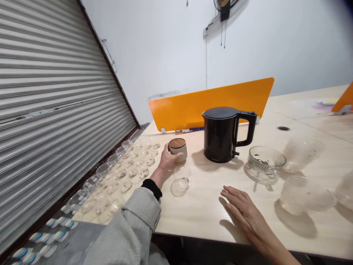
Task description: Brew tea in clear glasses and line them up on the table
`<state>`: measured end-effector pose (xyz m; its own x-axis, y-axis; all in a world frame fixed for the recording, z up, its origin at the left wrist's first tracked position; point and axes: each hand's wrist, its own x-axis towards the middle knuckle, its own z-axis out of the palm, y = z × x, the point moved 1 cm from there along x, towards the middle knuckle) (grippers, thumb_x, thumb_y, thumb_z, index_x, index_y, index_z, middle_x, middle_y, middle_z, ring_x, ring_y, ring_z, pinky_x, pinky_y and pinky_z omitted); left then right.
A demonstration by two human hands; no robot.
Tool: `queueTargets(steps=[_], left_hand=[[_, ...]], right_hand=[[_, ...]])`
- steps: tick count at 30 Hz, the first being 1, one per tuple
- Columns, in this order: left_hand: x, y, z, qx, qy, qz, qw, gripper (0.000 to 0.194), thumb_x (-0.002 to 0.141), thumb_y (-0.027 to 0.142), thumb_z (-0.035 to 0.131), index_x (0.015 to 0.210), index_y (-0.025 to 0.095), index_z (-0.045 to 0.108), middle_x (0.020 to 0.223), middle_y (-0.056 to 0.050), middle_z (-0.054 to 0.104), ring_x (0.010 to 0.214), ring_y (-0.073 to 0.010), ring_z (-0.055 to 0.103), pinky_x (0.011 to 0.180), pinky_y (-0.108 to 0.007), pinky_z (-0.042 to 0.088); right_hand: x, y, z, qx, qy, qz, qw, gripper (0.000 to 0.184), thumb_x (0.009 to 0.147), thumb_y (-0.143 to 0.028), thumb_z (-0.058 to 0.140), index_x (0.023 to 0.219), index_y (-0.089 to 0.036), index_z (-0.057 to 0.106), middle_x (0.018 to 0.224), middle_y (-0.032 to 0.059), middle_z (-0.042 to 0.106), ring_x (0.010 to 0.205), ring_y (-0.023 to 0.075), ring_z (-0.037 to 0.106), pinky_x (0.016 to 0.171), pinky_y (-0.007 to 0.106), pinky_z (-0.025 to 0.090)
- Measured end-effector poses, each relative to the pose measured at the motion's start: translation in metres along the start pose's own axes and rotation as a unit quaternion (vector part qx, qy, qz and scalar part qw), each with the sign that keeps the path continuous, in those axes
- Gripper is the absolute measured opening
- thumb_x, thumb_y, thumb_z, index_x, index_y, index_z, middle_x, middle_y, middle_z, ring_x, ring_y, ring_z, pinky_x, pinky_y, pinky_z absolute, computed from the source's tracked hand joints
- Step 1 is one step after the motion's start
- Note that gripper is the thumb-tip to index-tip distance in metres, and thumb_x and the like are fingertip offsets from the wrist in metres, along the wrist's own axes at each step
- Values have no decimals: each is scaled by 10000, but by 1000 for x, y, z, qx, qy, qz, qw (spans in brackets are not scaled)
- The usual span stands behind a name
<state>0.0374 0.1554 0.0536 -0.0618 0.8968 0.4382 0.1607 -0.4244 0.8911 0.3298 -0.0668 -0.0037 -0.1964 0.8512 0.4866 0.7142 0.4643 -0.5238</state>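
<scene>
My left hand [167, 159] is wrapped round a pale canister with a wooden lid [177, 149], at the middle of the table. Just in front of the canister stands a clear plastic cup [182, 178] with a little dark matter at its bottom. My right hand [242, 211] hovers near the table's front edge, fingers stretched out, holding nothing. A black electric kettle [220, 136] stands between and beyond my hands. To its right sits a glass bowl [266, 162] with dark bits in it.
Rows of clear cups [121, 175] with dark bits inside line the table's left side. Stacked clear cups [306, 195] lie at the right. An orange divider [193, 106] stands behind the kettle. Several small white-lidded containers [46, 235] are at lower left, below a rolling shutter [55, 92].
</scene>
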Motion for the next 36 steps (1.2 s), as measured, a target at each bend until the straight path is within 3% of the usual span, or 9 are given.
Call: queueTargets(steps=[9, 17, 21, 25, 31, 36], left_hand=[[9, -40, 14, -4, -22, -14, 1000, 772, 605, 342, 942, 1264, 186, 573, 1281, -122, 683, 1181, -276, 640, 1028, -431, 504], [6, -42, 12, -8, -41, -6, 999, 846, 602, 336, 952, 1328, 195, 542, 1335, -127, 667, 1234, -280, 623, 1067, -416, 489], [5, -40, 12, 12, -46, 0, 999, 811, 612, 341, 951, 1303, 196, 551, 1283, -117, 689, 1184, -278, 647, 1042, -427, 504], [5, -42, 12, -4, -50, -9, 999, 801, 609, 337, 950, 1291, 197, 554, 1285, -117, 687, 1210, -285, 637, 1059, -443, 496], [5, -44, 11, -24, -64, -9, 998, 845, 617, 347, 953, 1336, 194, 536, 1328, -129, 669, 1269, -297, 606, 1107, -465, 460], [8, -43, 11, -43, -76, -10, 996, 856, 595, 330, 966, 1331, 196, 552, 1301, -126, 692, 1230, -305, 634, 1094, -482, 472]], right_hand=[[0, 3, 3, -28, -1, 12, 1000, 371, 1020, -487, 532, 1281, -319, 736, 1423, 74, 662, 1339, 342, 589, 1050, 582, 557], [-1, 6, 4, -46, -14, -1, 999, 373, 1004, -499, 557, 1283, -328, 737, 1424, 70, 662, 1321, 370, 602, 1060, 648, 529], [2, 4, -2, -18, -9, 16, 1000, 377, 1011, -487, 547, 1303, -329, 726, 1416, 80, 666, 1329, 345, 599, 1042, 575, 566], [14, -7, -28, 3, 37, 52, 998, 429, 1021, -475, 525, 1411, -336, 638, 1458, 80, 633, 1342, 323, 594, 1046, 523, 574], [45, -32, -95, -22, 157, 77, 984, 538, 988, -527, 535, 1500, -364, 537, 1523, 51, 575, 1361, 385, 565, 1135, 614, 471], [79, -48, -140, -16, 208, 164, 964, 612, 900, -682, 532, 1493, -551, 461, 1518, -53, 569, 1314, 458, 582, 1016, 681, 548]])
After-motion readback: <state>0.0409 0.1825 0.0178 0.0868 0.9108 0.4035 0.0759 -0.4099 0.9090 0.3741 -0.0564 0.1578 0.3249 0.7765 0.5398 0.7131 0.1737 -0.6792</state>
